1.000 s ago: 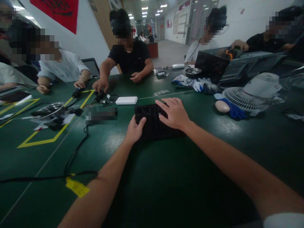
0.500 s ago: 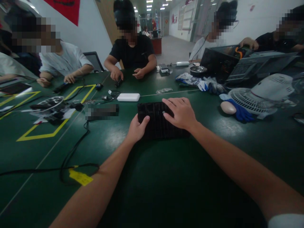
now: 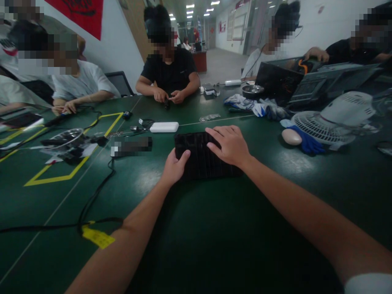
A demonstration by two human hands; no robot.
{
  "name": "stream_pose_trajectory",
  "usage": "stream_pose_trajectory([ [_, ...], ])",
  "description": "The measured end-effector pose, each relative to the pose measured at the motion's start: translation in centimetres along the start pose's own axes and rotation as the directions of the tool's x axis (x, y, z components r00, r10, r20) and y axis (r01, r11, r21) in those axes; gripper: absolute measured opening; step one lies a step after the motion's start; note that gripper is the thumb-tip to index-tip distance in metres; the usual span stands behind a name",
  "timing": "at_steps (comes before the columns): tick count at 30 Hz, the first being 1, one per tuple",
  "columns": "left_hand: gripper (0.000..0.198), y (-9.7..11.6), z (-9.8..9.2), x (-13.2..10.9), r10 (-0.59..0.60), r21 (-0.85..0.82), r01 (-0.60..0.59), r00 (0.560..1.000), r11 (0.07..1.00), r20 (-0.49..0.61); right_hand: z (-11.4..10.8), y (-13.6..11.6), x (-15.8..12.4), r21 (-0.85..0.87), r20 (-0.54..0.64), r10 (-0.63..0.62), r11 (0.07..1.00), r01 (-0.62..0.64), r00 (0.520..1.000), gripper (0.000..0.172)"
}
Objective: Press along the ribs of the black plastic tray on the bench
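A flat black ridged tray lies on the green table in front of me. My left hand grips its near left edge, thumb on top and fingers curled round the side. My right hand rests flat on the tray's right half with fingers stretched out and slightly apart, holding nothing.
Beyond the tray lie a white oblong box and a steel bowl among small parts inside yellow tape. A black cable with a yellow tag crosses the left. A white fan, blue gloves and open computer cases stand at right. Several people sit around.
Both my hands stay on the black tray. The person in black opposite has drawn both hands in together. The view has shifted slightly.
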State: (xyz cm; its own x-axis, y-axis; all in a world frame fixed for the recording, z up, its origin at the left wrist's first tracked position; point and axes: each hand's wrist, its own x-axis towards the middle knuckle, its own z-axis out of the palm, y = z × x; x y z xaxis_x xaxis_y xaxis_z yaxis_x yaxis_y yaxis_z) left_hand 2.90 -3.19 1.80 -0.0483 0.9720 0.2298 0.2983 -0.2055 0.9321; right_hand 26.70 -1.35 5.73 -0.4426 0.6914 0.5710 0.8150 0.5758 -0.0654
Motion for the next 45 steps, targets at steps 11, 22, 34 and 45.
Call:
stream_pose_trajectory([
  [11, 0.051, -0.2, 0.0, 0.0, 0.010, 0.019, -0.010, 1.000, 1.000, 0.008, -0.1, 0.0, -0.1, 0.009, 0.002, 0.000, 1.000, 0.000, 1.000, 0.053],
  [22, 0.050, -0.6, 0.0, 0.2, 0.025, 0.000, -0.025, 0.999, 1.000, 0.026, 0.0, 0.1, -0.1, 0.007, -0.013, 0.016, 1.000, -0.015, 1.000, 0.054],
  [34, 0.050, -0.9, 0.1, 0.3, 0.029, -0.043, -0.028, 0.999, 0.999, 0.026, 0.4, 0.2, -0.2, -0.038, -0.031, 0.003, 0.999, -0.004, 0.999, 0.054],
  [45, 0.047, -1.3, -0.2, 0.3, 0.095, 0.040, -0.095, 0.996, 0.995, -0.002, 0.4, 0.2, -0.2, -0.054, -0.040, -0.002, 0.999, -0.001, 0.999, 0.050],
])
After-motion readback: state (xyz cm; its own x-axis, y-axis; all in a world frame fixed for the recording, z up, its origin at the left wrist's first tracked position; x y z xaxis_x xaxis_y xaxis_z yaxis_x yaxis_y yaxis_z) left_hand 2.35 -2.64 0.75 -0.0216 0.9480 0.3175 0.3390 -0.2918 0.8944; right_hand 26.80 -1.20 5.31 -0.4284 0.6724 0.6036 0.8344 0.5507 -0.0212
